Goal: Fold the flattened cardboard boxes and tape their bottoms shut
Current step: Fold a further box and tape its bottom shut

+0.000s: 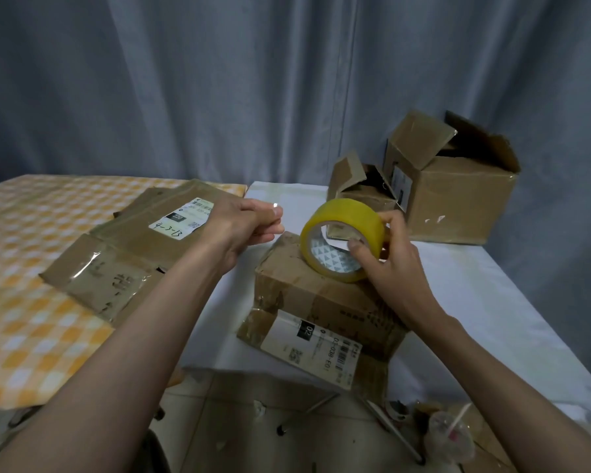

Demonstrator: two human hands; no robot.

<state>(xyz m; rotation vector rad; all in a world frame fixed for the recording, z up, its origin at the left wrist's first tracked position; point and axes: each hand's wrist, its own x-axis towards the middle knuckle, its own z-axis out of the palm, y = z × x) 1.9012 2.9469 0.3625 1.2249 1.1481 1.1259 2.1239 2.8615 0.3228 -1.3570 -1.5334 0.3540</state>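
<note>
flat boxes (140, 240) on the left are not yet folded, and two boxes (434, 189) stand folded at far right. left hand (243, 227) pinches what looks like the tape end, though i cannot tell for sure. right hand (386, 257) grips the tape roll (343, 238) atop the box (321, 302) between them, its bottom not yet taped.

Beyond my hands a grey-blue curtain (219, 80) hangs in vertical folds across the whole back. Under my left forearm lies a table with an orange-and-white checked cloth (21, 302); under my right, a white-covered table (492, 302) abuts it. Below my wrists, pale floor tiles (226, 421) show scattered debris. Light is dim and even.
</note>
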